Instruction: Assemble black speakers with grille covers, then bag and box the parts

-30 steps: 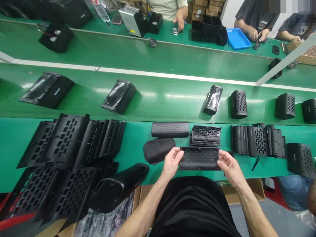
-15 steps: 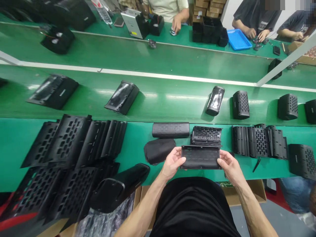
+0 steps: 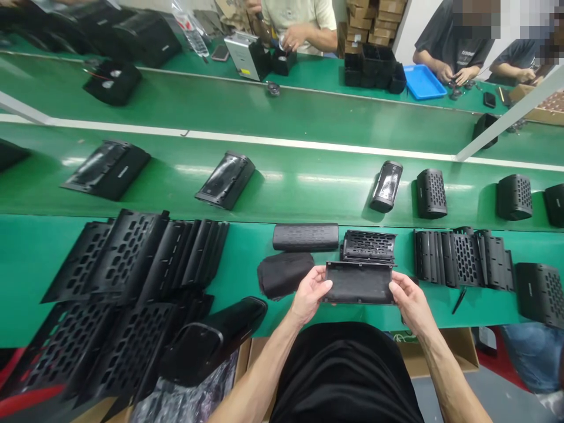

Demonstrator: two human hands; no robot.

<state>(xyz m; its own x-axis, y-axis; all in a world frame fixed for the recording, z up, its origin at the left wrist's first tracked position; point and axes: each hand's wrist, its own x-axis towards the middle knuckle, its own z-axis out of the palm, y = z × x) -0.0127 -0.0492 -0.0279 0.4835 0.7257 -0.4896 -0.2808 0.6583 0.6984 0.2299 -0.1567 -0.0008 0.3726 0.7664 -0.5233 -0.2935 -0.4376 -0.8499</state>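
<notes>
Between both hands is a black plastic speaker grille panel, its hollow inner side turned up towards me. My left hand pinches its left end, thumb on top. At the right end, my right hand grips it the same way. Just beyond the panel lie perforated black grilles, close against its far edge. A closed slotted black cover rests to their left. Nearer to my left hand is a folded piece of black cloth.
Stacked grille panels fill the left bench, and another row stands at right. A dark pen-like tool lies nearby. Black speaker housings sit along the green belt. Across it, people work beside a blue tray.
The view has shifted slightly, so the bench sits a little lower. My hands keep the panel in nearly the same place. A person opposite has moved a hand to a black box.
</notes>
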